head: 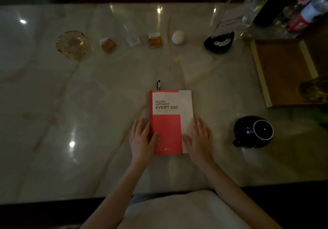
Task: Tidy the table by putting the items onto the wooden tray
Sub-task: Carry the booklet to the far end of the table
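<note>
A red and white notebook [170,120] lies flat near the table's front edge, with a pen tip [158,84] sticking out past its top. My left hand [142,138] rests flat beside the notebook's left edge, thumb on the cover. My right hand [198,138] lies flat on its right edge, fingers straight. The wooden tray [262,79] sits at the right with bare boards. Along the back stand a glass ashtray [73,44], two amber sachets [108,44] [155,40], a clear packet [132,37], an egg [177,37] and a dark dish with a white piece [219,41].
A black teapot [253,132] lies on the table right of the notebook. Bottles and cans [284,7] crowd the far right corner behind the tray. A glass object [314,88] overlaps the tray's right side. The marble tabletop [71,113] is glossy and dimly lit.
</note>
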`<state>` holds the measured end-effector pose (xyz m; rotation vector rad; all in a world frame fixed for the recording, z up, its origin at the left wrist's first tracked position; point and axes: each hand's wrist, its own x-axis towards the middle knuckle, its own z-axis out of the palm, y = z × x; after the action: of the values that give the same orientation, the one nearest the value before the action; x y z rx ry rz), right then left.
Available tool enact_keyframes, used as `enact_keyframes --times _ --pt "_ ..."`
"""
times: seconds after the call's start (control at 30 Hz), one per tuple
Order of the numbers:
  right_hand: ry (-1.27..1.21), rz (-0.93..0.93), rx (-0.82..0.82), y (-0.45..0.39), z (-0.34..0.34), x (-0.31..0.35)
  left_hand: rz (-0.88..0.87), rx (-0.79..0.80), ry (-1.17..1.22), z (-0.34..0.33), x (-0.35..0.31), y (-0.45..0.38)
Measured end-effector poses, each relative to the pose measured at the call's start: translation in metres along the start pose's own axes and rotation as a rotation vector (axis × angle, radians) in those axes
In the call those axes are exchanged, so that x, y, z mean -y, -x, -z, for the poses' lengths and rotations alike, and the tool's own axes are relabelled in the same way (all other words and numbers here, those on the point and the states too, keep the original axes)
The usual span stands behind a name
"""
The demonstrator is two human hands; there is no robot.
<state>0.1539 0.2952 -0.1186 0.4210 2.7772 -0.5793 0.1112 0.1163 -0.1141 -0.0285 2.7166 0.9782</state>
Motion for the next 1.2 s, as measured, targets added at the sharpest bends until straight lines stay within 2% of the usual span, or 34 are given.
enact_keyframes --times 0.1,0.2,0.3,0.37,0.47,0.67,0.8,0.87,1.0,1.2 --pt "0.018 0.005 -0.002 -0.002 0.001 -0.002 0.024 -0.031 0.112 0.003 -0.003 -0.002" --pt "0.018 0.013 0.012 -0.003 0.002 -0.004 0.172 -0.037 0.388 0.008 -0.009 -0.006" --pt "-0.002 0.002 0.012 -0.003 0.003 -0.004 0.324 0.079 0.670 0.011 -0.013 -0.010" --pt "-0.032 -0.005 0.006 -0.004 0.007 -0.003 0.373 0.183 0.801 0.008 -0.014 -0.009" --pt "-0.095 0.016 -0.015 -0.006 0.014 -0.004 0.413 0.244 0.965 0.005 -0.011 -0.007" --pt "-0.233 -0.012 -0.066 -0.022 0.032 -0.004 0.393 0.223 0.997 0.004 -0.009 -0.006" --pt "-0.628 -0.151 -0.083 -0.026 0.041 0.005 0.395 0.229 1.061 0.010 -0.003 -0.005" --pt "-0.826 -0.216 -0.031 -0.027 0.047 0.014 0.407 0.234 1.120 0.018 0.002 -0.006" --pt "-1.056 -0.314 0.155 -0.031 0.054 0.038 0.383 0.235 1.208 0.043 0.014 -0.008" --pt "-1.125 -0.355 0.216 -0.037 0.044 0.093 0.365 0.239 1.188 0.092 0.053 -0.017"
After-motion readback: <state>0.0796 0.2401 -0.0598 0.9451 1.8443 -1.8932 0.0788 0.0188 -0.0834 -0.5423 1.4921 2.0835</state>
